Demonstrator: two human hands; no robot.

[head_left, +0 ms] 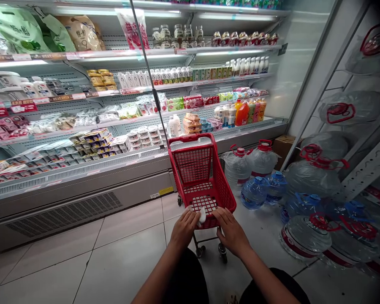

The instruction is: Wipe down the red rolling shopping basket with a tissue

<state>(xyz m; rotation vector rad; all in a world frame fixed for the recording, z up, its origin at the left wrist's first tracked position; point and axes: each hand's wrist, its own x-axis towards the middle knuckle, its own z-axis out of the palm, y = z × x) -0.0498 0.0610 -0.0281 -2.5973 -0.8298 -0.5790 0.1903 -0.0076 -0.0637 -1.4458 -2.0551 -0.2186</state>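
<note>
**Red cart (221, 186) held at its near rim, a white wad (202, 215) pressed against it**

The cart is moulded in glossy red plastic, its walls and floor pierced into a lattice of small squares. It is carried on thin metal legs fitted with round wheels (222, 251), and it is set just in front of the chiller (139, 175).

The white wad, soft and crumpled, is held in the left grip (185, 226), whose fingers are bent over the near rim; whether it is paper or cloth cannot be told. The rim is grasped by the right grip (230, 230), fingers laid over the top and thumb placed below. Both forearms are left bare.

The chiller is faced in smooth grey metal, broken by a slotted vent (66, 214) and a small yellow label (166, 191). Its shelves are filled with glossy green pouches (17, 29), squat round tubs (143, 137), slim white bottles (262, 64) and a rounded orange jug (241, 113).

On the right, bulging clear water jugs (305, 236) are topped with red caps and handles, some apparently wrapped in wrinkled film. Blue-tinted bottles (255, 193) are stood among them, near the cart, and a brown box (283, 150) is tucked behind. The floor (129, 261) is paved in large, pale, faintly shiny tiles, divided by dark straight joints.
</note>
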